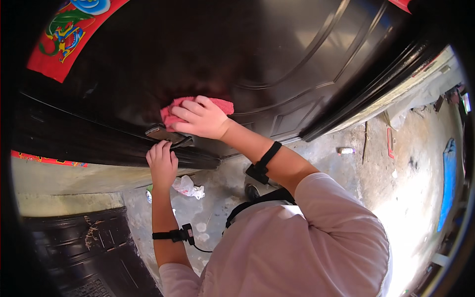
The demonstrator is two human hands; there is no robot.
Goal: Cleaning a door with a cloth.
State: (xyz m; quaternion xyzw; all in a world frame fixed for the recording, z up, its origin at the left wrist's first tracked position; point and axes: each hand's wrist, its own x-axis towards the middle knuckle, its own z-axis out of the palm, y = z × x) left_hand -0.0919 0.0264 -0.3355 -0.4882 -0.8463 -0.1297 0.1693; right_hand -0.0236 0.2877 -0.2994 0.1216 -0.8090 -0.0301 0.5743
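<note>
A pink-red cloth [222, 105] lies pressed against a dark, glossy panelled door [207, 48]. My right hand [202, 118] holds it, fingers bent over the fabric. Just below the cloth is the door's lock plate [161, 133], partly covered, with a dark lever handle [182, 143] curving out from it. The fingers of my left hand [163, 163] are curled around the lever's end, which they hide.
Dark moulded door frame [118, 143] runs beside the handle. On the concrete floor [222, 185] lie a crumpled white plastic bag [188, 187] and a small bottle-like item [346, 150]. Another dark panelled door [92, 248] is at lower left. Something long and blue [448, 185] lies far right.
</note>
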